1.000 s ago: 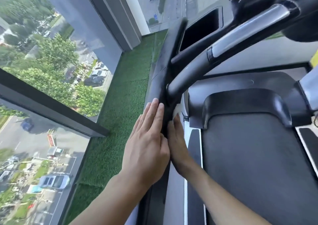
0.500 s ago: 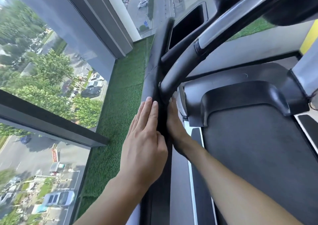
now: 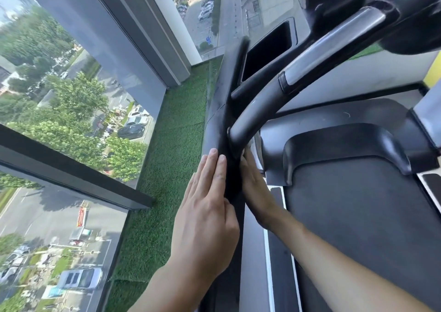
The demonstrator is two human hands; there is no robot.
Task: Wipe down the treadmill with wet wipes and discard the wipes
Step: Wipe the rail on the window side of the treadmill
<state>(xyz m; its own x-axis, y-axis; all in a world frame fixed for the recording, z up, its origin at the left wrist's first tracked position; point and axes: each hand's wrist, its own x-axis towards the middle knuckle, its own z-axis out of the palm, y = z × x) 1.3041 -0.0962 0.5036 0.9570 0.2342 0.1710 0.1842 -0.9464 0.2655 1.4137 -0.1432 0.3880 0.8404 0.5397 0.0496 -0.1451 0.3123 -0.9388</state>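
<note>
A tall glass window wall (image 3: 71, 92) with a dark grey metal crossbar (image 3: 71, 175) fills the left side. A street and parked cars show far below through it.

The black treadmill (image 3: 346, 144) takes up the right side. Its dark grey running belt (image 3: 362, 228) runs toward the bottom edge and is cut off by the frame on the right and below. A moulded black motor cover sits across the head of the belt.

A strip of green artificial turf (image 3: 171, 168) lies between window and treadmill, a narrow open lane beside the machine, closed at the far end by the window's corner post.

The treadmill's black upright post (image 3: 222, 111) rises along the turf edge. A curved grey handrail (image 3: 260, 106) joins it just above the fingertips and arches up to the right, crowding the space over the right hand. A rectangular black recess (image 3: 269, 51) in the console sits behind the post's top; the console itself is cut off.

The left hand (image 3: 207, 211) lies flat on the post's window-side face, fingers straight and together, gripping nothing. The right hand (image 3: 256, 190) presses the opposite face with fingers extended upward under the handrail joint; the post hides its thumb and palm. Whether a wipe lies under either palm cannot be told.
</note>
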